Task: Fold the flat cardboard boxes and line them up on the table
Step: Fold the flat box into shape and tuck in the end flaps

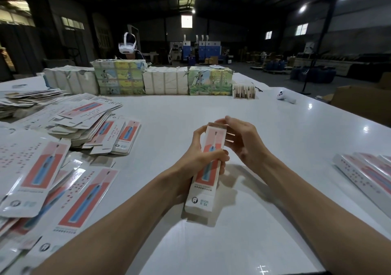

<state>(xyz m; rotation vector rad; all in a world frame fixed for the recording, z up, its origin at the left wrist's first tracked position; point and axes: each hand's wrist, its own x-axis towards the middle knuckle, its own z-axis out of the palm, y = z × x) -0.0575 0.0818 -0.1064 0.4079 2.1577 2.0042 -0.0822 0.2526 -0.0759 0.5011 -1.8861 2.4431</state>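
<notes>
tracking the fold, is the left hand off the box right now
No, the left hand grips the box around its middle while the right hand is at its top end.

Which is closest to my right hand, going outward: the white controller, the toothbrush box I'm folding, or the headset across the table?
1. The toothbrush box: held in front, the right hand touching its top end.
2. The white controller: on the table, ahead to the right.
3. The headset: beyond the wrapped bundles, far left.

far side: row of wrapped bundles (137,80) | white controller (286,98), perhaps | headset (127,46) behind bundles
</notes>
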